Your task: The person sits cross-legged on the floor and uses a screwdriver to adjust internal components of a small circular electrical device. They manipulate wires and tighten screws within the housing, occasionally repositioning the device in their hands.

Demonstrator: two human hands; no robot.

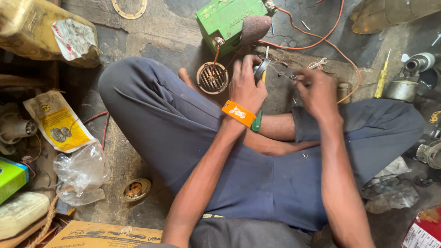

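I sit cross-legged on a grimy floor. My left hand [245,85], with an orange wristband, is closed on a dark round metal part [261,69], and a green-handled tool [257,120] pokes out below the wrist. My right hand [316,92] pinches a thin wire or small piece just right of that part; it is blurred. A round slotted horn [212,78] lies on the floor left of my left hand, wired to a green battery [226,17] beyond it.
Orange wire [321,41] loops across the floor. A yellow screwdriver [382,76] and metal parts [411,76] lie at the right. At the left are a yellow jug [36,30], a yellow packet [59,121], a plastic bag [82,172] and a brass cap [136,189]; a cardboard box [103,235] is near me.
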